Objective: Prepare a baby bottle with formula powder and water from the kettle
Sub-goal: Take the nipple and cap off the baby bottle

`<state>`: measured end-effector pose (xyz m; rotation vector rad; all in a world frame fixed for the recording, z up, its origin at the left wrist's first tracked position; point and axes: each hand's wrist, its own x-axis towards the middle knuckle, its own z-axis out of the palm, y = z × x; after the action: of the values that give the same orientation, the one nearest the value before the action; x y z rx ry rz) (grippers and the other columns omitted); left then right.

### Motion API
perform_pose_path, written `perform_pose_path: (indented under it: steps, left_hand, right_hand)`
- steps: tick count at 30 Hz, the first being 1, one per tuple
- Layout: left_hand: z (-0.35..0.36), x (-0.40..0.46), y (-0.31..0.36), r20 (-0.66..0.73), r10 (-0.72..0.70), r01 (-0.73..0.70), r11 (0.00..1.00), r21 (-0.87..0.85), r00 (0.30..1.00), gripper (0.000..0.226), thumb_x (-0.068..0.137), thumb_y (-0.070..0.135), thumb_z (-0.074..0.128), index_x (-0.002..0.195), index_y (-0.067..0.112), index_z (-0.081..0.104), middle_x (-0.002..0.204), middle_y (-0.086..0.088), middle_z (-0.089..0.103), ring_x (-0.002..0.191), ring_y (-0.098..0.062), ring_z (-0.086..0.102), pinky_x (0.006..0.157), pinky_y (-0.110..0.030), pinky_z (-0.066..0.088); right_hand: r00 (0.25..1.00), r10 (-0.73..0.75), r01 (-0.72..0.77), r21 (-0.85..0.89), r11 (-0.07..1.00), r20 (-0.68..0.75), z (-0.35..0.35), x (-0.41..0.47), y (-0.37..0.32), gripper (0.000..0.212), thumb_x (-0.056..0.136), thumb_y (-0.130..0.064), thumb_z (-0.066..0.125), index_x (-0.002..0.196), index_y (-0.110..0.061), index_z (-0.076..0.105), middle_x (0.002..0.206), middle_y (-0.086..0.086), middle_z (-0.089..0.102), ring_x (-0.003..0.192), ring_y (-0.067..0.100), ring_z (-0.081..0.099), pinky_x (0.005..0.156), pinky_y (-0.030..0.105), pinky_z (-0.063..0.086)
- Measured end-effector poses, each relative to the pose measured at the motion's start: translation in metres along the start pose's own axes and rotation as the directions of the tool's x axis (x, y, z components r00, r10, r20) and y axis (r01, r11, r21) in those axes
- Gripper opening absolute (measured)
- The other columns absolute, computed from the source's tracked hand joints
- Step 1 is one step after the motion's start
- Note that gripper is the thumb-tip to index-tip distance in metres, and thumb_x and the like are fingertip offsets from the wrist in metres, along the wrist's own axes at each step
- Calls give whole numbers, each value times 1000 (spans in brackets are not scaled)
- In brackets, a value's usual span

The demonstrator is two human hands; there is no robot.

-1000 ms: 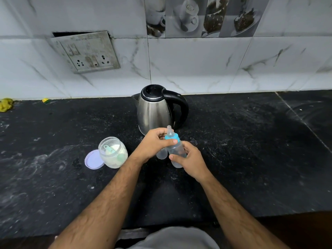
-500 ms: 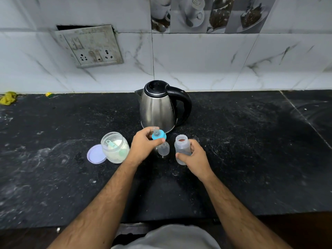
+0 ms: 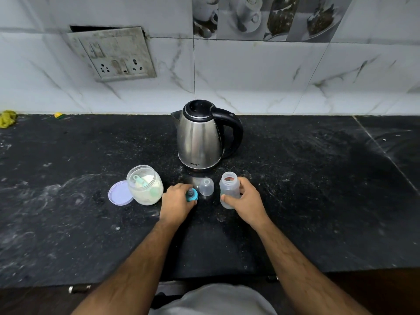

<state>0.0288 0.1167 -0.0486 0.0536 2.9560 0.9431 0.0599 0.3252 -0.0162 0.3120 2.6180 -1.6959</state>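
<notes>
The clear baby bottle [image 3: 229, 189] stands upright on the black counter [image 3: 318, 189] with its mouth uncovered, and my right hand [image 3: 246, 200] grips its body. My left hand [image 3: 176, 201] holds the blue nipple ring [image 3: 192, 195] down at the counter surface. Between the hands stands the clear bottle cap [image 3: 206, 187]. The steel kettle [image 3: 200, 137] with a black lid and handle stands just behind them. To the left sits the uncovered formula jar [image 3: 145, 185], with white powder and a green scoop inside.
The jar's lilac lid [image 3: 119, 194] lies flat against the jar's left side. A wall socket plate [image 3: 113, 55] hangs on the tiles at the back left. A yellow cloth [image 3: 6, 119] lies at the far left corner. The counter's front edge runs below my forearms.
My left hand unscrewed the blue nipple ring from the bottle, carried it left and lowered it to the counter. The bottle now stands uncapped in my right hand.
</notes>
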Motion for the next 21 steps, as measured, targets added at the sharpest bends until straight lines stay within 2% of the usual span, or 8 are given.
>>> perform_pose_path:
  steps: [7,11,13,17,21]
  left_hand:
    - [1,6,-4,5,2,-2,1000,-1,1000,53,72,25,84,121,18,66,118,-2,68,107,-26,59,93,-44,49]
    - [3,5,-8,-5,14,-14,1000,-15,1000,67,70,28,86,130,15,61,129,-4,63,117,-24,57,101,-42,47]
    - [3,0,-9,-54,22,-24,999,-25,998,71,71,28,86,134,12,58,133,-5,60,122,-23,55,106,-40,44]
    - [3,-27,-9,-224,44,-81,984,-157,974,47,81,14,77,126,11,63,122,-1,64,110,-18,60,101,-33,46]
    - [-3,-51,-12,-203,21,-76,960,-270,979,31,85,13,73,116,16,69,106,8,68,93,-6,62,87,-23,50]
  right_hand:
    - [999,-17,18,-29,999,30,-2,-2,-3,42,72,-18,83,108,-23,62,104,-8,69,98,11,65,87,35,55]
    - [1000,-21,22,-17,1000,21,-2,-4,-4,43,71,-15,83,108,-23,63,107,-9,68,99,9,64,89,35,55]
    - [1000,-16,16,-13,1000,21,-2,-5,-3,44,71,-15,84,109,-24,63,108,-9,68,100,7,64,89,34,55]
    - [999,-38,38,-28,999,6,2,-9,-4,49,69,-18,85,113,-25,65,113,-10,63,103,6,60,91,32,52]
    - [997,-69,71,-86,994,32,12,-14,-10,51,67,-18,87,114,-23,67,111,-8,58,100,7,57,89,28,49]
